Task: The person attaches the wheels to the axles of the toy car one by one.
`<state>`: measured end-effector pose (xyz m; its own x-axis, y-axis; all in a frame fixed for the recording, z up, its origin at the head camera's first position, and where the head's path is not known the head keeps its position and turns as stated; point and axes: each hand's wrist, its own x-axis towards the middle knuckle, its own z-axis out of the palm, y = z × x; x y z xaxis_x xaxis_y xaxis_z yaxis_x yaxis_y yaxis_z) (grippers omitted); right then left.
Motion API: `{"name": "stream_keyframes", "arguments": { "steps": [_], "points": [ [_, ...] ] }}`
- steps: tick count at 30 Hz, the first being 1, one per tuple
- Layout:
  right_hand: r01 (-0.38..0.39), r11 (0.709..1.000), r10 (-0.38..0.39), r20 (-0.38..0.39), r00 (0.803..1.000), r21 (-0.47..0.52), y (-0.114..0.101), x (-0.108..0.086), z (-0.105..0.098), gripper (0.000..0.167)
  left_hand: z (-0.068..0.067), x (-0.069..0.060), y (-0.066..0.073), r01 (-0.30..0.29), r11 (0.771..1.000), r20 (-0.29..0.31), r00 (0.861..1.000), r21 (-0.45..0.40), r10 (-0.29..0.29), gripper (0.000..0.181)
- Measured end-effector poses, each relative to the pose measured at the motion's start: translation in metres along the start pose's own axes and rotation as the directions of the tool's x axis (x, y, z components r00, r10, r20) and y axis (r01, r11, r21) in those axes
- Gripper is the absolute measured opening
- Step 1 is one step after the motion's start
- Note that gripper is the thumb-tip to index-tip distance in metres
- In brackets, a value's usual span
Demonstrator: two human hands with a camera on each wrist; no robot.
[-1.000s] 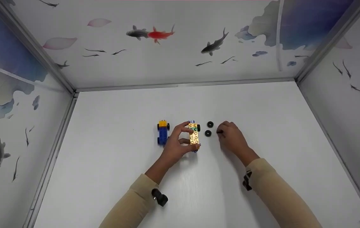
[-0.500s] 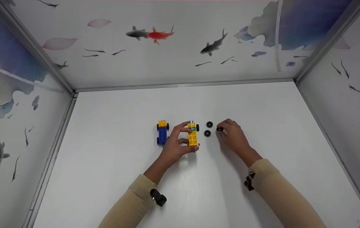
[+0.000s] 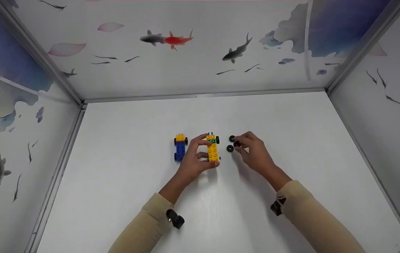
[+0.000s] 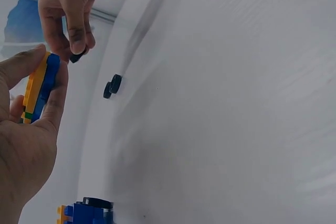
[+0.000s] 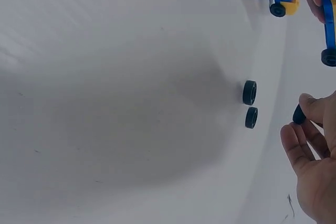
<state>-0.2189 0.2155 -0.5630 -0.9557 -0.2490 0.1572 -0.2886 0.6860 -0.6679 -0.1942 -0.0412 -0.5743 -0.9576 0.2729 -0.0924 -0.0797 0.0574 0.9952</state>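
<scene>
My left hand (image 3: 193, 164) holds a toy car of yellow and blue bricks (image 3: 213, 151) by its two ends, above the table. A green patch shows among its yellow studs, and one black wheel (image 3: 217, 140) sits at its far right corner; a bare axle end shows at the near right. Between thumb and fingers my right hand (image 3: 256, 153) pinches a small black wheel (image 5: 298, 114), just right of the car and apart from it. Two loose black wheels (image 5: 249, 93) stand below on the table, seen plainly in the right wrist view.
Left of my left hand stands a second toy car (image 3: 180, 149), blue with a yellow end and black wheels. The white table (image 3: 133, 196) is walled on three sides by panels (image 3: 200, 70) printed with fish.
My right hand has moved left with the pinched wheel, closer to the car. The car in my left hand has shifted slightly left. The two loose wheels stay on the table.
</scene>
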Motion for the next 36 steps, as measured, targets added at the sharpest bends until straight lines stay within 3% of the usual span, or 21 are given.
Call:
{"name": "stream_keyframes", "arguments": {
  "steps": [10, 21, 36],
  "points": [
    [0.078, 0.996, -0.079, 0.003, 0.997, 0.049, -0.002, -0.007, 0.001, 0.037, -0.002, 0.000, -0.001, -0.014, 1.000, -0.010, 1.000, -0.027, 0.014, 0.069],
    [0.048, 0.984, -0.065, 0.093, 0.994, 0.171, -0.015, -0.015, 0.006, 0.030, -0.002, -0.002, 0.000, -0.091, 0.996, -0.019, 0.996, -0.018, 0.091, 0.067],
    [0.092, 0.968, -0.128, 0.144, 0.981, 0.235, -0.024, -0.019, 0.013, 0.035, -0.001, -0.002, 0.000, -0.081, 0.997, -0.023, 0.996, 0.017, 0.081, 0.063]
  ]
}}
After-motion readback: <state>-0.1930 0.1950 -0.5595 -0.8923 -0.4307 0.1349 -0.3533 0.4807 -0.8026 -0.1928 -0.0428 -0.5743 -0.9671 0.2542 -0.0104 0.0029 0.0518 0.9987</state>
